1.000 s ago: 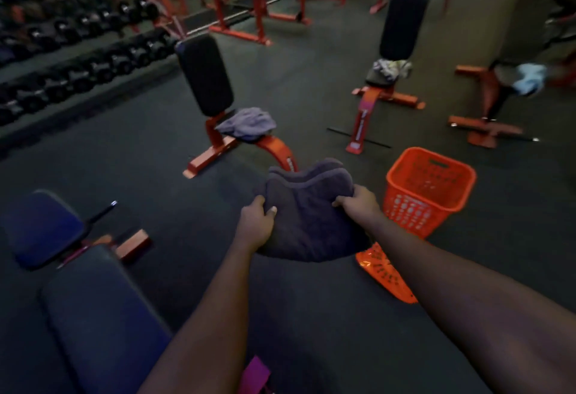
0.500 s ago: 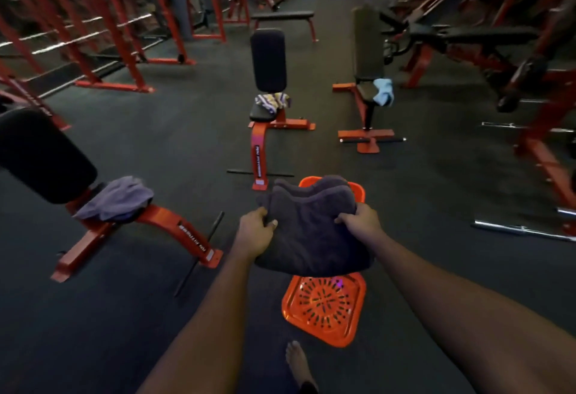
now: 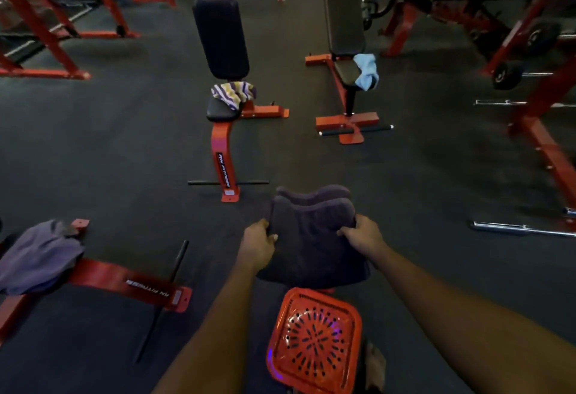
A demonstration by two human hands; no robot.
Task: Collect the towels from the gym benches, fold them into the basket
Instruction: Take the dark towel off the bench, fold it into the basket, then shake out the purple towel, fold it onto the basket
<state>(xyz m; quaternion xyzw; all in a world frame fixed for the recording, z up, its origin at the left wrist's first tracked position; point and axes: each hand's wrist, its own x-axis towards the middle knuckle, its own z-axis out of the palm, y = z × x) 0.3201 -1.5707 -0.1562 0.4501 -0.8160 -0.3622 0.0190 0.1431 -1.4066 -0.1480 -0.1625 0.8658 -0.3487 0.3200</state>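
Three benches hold unfolded towels: purple towel [image 3: 37, 255] left, striped towel [image 3: 234, 93] centre, blue towel [image 3: 366, 71] right. Orange basket [image 3: 314, 340] sits on the floor right below the arms. Folded dark towel [image 3: 311, 238] is held above the basket, left hand [image 3: 257, 242] and right hand [image 3: 363, 234] apart, each clamped on a side edge. Looks soft, thick, light, floppy; gripping both edges likely preserves the fold.
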